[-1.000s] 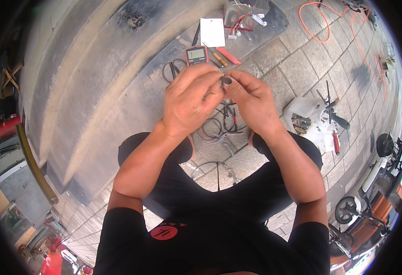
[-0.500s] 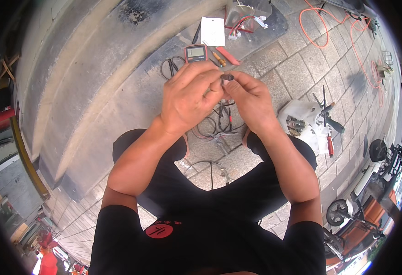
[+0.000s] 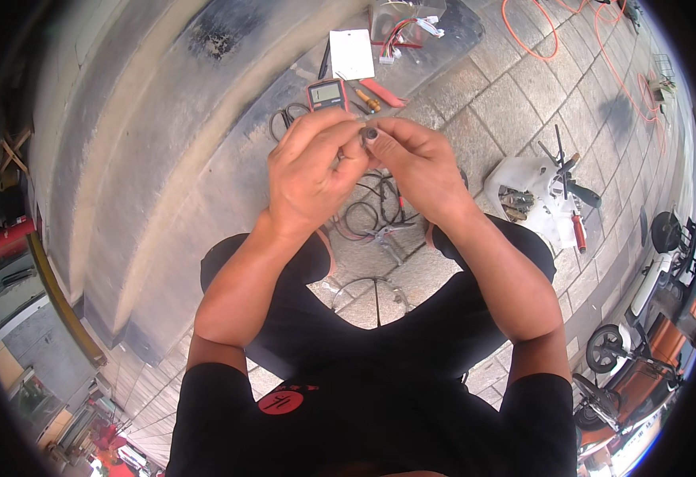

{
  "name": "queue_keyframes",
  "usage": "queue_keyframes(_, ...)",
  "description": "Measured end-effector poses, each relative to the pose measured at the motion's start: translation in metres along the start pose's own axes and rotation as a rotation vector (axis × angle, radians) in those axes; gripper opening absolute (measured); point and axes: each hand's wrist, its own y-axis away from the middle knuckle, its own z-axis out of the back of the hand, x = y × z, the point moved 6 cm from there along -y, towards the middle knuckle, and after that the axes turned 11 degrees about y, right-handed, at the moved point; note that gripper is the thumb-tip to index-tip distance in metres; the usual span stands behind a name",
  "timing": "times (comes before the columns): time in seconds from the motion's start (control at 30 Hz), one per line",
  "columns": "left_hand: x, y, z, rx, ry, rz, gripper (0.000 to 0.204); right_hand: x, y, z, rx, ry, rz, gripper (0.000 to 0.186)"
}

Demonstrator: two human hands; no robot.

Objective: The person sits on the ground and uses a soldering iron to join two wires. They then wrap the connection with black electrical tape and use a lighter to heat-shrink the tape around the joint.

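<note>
In front of me my left hand (image 3: pixel 312 171) and my right hand (image 3: pixel 419 171) meet with fingers curled around a small dark cylindrical part (image 3: pixel 369 133). Its shape beyond the visible end is hidden by my fingers. Just past them on the step lie a red-edged multimeter (image 3: pixel 326 95), black scissors (image 3: pixel 283 116), a yellow-and-red tool (image 3: pixel 365 98), a red strip (image 3: pixel 384 94) and a white card (image 3: pixel 351 55). Below the hands, black cables (image 3: pixel 361 211) and metal pliers (image 3: pixel 386 238) lie on the paving.
Curved stone steps (image 3: pixel 157 127) rise at left. A bundle of coloured connectors (image 3: pixel 407 40) sits at the top. At right are a white bag with tools (image 3: pixel 543 219), orange hose (image 3: pixel 532 44) and scooters (image 3: pixel 634 334). My knees frame the paving below.
The view shifts slightly, so both hands appear further left than earlier. Their grip looks much the same; the small dark part is slightly turned compared with half a second ago.
</note>
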Motion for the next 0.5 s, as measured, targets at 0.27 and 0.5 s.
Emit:
queue_keyframes(0.27,-0.0018,0.0005,-0.0014,0.019,0.004,0.086,0.017,-0.0006,-0.0005,0.0010,-0.007,-0.002,0.027,0.023)
queue_keyframes(0.5,0.0016,0.0039,-0.0006,0.033,0.050,0.070,0.026,-0.0003,-0.0017,0.0002,-0.017,0.009,0.049,0.022)
